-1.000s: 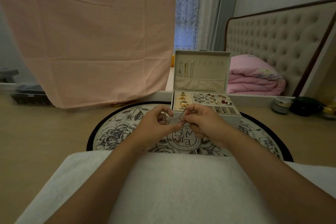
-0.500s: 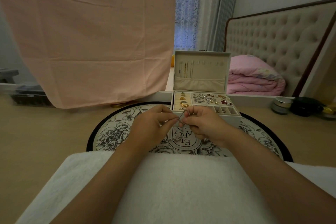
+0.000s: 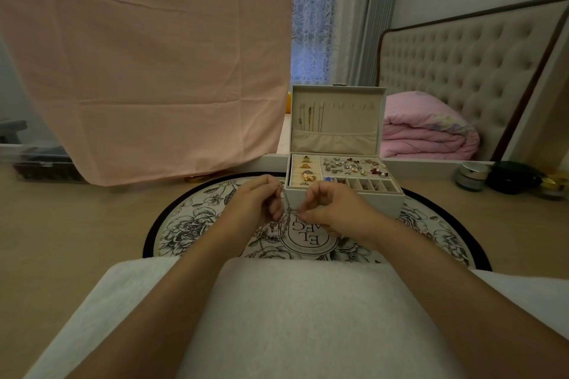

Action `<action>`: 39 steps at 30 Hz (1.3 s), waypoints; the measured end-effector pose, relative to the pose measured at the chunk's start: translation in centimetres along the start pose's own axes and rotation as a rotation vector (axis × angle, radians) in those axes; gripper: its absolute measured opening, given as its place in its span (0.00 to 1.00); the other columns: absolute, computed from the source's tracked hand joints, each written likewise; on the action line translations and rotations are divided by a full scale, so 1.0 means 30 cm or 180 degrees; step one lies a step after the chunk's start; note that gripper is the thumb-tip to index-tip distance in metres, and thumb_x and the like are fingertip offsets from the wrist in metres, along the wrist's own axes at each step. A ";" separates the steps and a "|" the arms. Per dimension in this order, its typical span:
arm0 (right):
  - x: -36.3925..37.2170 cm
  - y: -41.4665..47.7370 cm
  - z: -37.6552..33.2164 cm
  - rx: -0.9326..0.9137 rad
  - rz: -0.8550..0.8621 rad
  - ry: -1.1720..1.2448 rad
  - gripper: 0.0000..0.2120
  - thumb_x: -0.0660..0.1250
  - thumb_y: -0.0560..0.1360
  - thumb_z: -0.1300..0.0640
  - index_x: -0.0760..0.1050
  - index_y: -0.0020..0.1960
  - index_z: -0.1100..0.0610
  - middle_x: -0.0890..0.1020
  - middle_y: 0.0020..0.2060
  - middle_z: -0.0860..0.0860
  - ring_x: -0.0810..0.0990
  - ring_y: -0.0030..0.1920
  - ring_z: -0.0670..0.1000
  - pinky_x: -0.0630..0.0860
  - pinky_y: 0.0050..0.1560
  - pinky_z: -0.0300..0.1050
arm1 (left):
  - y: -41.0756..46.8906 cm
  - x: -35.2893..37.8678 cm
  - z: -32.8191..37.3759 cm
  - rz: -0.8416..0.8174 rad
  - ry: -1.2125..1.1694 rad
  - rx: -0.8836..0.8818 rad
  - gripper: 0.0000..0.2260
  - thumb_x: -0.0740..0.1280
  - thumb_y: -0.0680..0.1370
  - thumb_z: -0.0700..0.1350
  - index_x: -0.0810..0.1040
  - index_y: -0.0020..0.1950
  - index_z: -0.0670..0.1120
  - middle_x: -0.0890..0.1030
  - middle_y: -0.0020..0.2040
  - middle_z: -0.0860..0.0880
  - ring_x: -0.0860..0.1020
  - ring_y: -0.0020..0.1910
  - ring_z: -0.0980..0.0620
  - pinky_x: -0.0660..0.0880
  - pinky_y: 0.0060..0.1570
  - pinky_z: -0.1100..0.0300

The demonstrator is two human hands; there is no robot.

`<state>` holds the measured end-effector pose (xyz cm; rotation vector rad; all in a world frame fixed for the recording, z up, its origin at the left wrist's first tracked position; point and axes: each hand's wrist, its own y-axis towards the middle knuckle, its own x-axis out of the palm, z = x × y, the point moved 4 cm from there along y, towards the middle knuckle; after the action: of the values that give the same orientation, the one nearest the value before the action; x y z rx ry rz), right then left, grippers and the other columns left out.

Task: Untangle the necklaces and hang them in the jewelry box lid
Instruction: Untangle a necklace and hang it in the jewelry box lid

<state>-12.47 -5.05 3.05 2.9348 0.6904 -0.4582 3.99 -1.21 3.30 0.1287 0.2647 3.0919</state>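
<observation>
A tangle of thin silver necklace chains (image 3: pixel 285 215) hangs between my two hands, just in front of the white jewelry box (image 3: pixel 397 198). My left hand (image 3: pixel 251 204) pinches the chains from the left, fingers curled. My right hand (image 3: pixel 331 209) pinches them from the right with thumb and forefinger. Loose ends of the chains droop onto the round floral mat (image 3: pixel 197 224). The box's lid (image 3: pixel 338 115) stands upright; a few chains (image 3: pixel 311 117) hang from hooks at its left, and the hooks at its right are bare. Rings and earrings fill the tray.
A white towel (image 3: pixel 292 317) covers my lap. A pink sheet (image 3: pixel 138 64) hangs at the left. Small jars (image 3: pixel 471 175) and a dark case (image 3: pixel 511 178) stand on the floor at the right. A folded pink quilt (image 3: pixel 428 132) lies behind the box.
My hands have moved slightly apart and lower, and the chains are drawn out a little between them. Both keep their pinch on the necklaces.
</observation>
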 end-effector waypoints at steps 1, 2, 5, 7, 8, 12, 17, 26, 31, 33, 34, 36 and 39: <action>0.002 0.003 -0.005 -0.0152 0.0060 -0.0104 0.14 0.73 0.73 0.71 0.72 0.41 0.56 0.84 0.44 0.55 0.77 0.28 0.41 0.73 0.26 0.36 | -0.001 0.002 0.005 -0.0048 -0.0098 -0.0025 0.13 0.55 0.83 0.37 0.71 0.39 0.42 0.66 0.28 0.47 0.68 0.29 0.51 0.68 0.35 0.57; 0.000 0.006 -0.008 -0.0310 0.0166 -0.0264 0.16 0.74 0.72 0.71 0.72 0.37 0.55 0.84 0.43 0.53 0.81 0.34 0.41 0.79 0.34 0.38 | 0.001 -0.001 0.012 -0.0041 -0.0098 -0.0003 0.13 0.55 0.82 0.36 0.71 0.40 0.42 0.65 0.28 0.48 0.66 0.28 0.51 0.67 0.34 0.58; -0.004 0.018 -0.002 -0.0466 0.0340 -0.0721 0.15 0.77 0.70 0.67 0.80 0.32 0.50 0.86 0.41 0.45 0.83 0.52 0.44 0.78 0.62 0.48 | 0.007 -0.024 0.041 -0.0013 0.0140 0.0129 0.13 0.56 0.83 0.37 0.74 0.41 0.43 0.62 0.27 0.50 0.60 0.25 0.53 0.61 0.27 0.63; -0.002 0.021 0.006 -0.0354 0.0285 -0.0927 0.11 0.78 0.71 0.63 0.85 0.36 0.48 0.87 0.43 0.43 0.82 0.54 0.44 0.76 0.64 0.45 | 0.003 -0.040 0.059 -0.0073 0.0339 0.0141 0.12 0.57 0.83 0.39 0.76 0.42 0.43 0.61 0.28 0.51 0.57 0.25 0.54 0.55 0.26 0.63; 0.000 0.019 0.007 -0.0299 0.0277 -0.0991 0.09 0.78 0.70 0.61 0.86 0.38 0.47 0.86 0.44 0.43 0.82 0.54 0.44 0.76 0.63 0.44 | -0.001 -0.045 0.063 -0.0127 0.0451 0.0139 0.12 0.58 0.83 0.40 0.77 0.43 0.43 0.61 0.28 0.51 0.57 0.25 0.54 0.54 0.26 0.62; 0.000 0.005 -0.005 -0.0246 0.0270 -0.1376 0.08 0.81 0.68 0.54 0.85 0.44 0.46 0.85 0.45 0.42 0.80 0.52 0.42 0.75 0.50 0.38 | -0.011 -0.033 0.063 -0.0391 0.0509 0.0009 0.12 0.58 0.83 0.40 0.77 0.42 0.44 0.61 0.28 0.51 0.57 0.25 0.55 0.53 0.25 0.63; 0.007 -0.010 0.018 -0.0030 -0.0024 -0.1729 0.08 0.78 0.70 0.45 0.87 0.45 0.48 0.86 0.41 0.43 0.82 0.46 0.43 0.81 0.49 0.44 | -0.016 -0.011 0.064 -0.0425 0.0128 0.0000 0.13 0.57 0.82 0.37 0.74 0.40 0.41 0.69 0.30 0.46 0.67 0.26 0.50 0.67 0.27 0.61; -0.023 -0.004 0.009 -0.0444 -0.0004 -0.2684 0.16 0.70 0.75 0.67 0.82 0.38 0.47 0.81 0.46 0.43 0.77 0.47 0.42 0.76 0.53 0.42 | -0.015 -0.058 0.043 -0.0048 0.1974 -0.0174 0.13 0.69 0.78 0.54 0.80 0.38 0.47 0.72 0.26 0.56 0.67 0.23 0.61 0.67 0.27 0.67; -0.018 -0.001 0.028 -0.0373 -0.0287 -0.2576 0.16 0.65 0.78 0.65 0.86 0.47 0.47 0.78 0.43 0.36 0.77 0.47 0.40 0.73 0.49 0.31 | -0.012 -0.081 0.029 0.0050 0.1404 -0.0182 0.13 0.66 0.81 0.49 0.76 0.37 0.48 0.74 0.29 0.50 0.73 0.27 0.53 0.72 0.35 0.57; -0.015 -0.001 0.034 -0.0274 -0.0427 -0.2657 0.17 0.63 0.77 0.65 0.85 0.46 0.46 0.77 0.44 0.36 0.79 0.50 0.44 0.78 0.53 0.38 | -0.013 -0.071 0.022 0.0038 0.1323 -0.0211 0.13 0.65 0.82 0.49 0.77 0.38 0.47 0.73 0.29 0.50 0.71 0.28 0.52 0.70 0.36 0.55; -0.015 -0.002 0.036 -0.0242 -0.0478 -0.2714 0.17 0.64 0.77 0.65 0.85 0.46 0.46 0.77 0.44 0.36 0.79 0.51 0.44 0.78 0.55 0.41 | -0.014 -0.063 0.022 0.0027 0.1326 -0.0239 0.13 0.65 0.82 0.50 0.78 0.39 0.47 0.70 0.28 0.51 0.68 0.27 0.53 0.68 0.34 0.56; -0.017 -0.002 0.031 -0.0275 -0.0537 -0.2846 0.15 0.66 0.78 0.64 0.86 0.49 0.46 0.77 0.46 0.37 0.78 0.52 0.44 0.77 0.58 0.41 | -0.014 -0.050 0.033 -0.0072 0.1356 -0.0284 0.13 0.64 0.82 0.50 0.81 0.41 0.48 0.66 0.26 0.53 0.63 0.25 0.54 0.62 0.30 0.60; -0.021 0.006 0.027 -0.0395 -0.0581 -0.3149 0.14 0.71 0.78 0.56 0.82 0.62 0.48 0.79 0.51 0.43 0.77 0.54 0.46 0.74 0.58 0.42 | -0.017 -0.035 0.050 -0.0343 0.1035 -0.0219 0.12 0.62 0.83 0.47 0.81 0.45 0.47 0.62 0.27 0.53 0.59 0.25 0.55 0.59 0.25 0.63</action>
<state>-13.14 -5.61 2.48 2.0977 0.7551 -1.6210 5.17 -0.50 4.60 -0.3800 0.1665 2.9957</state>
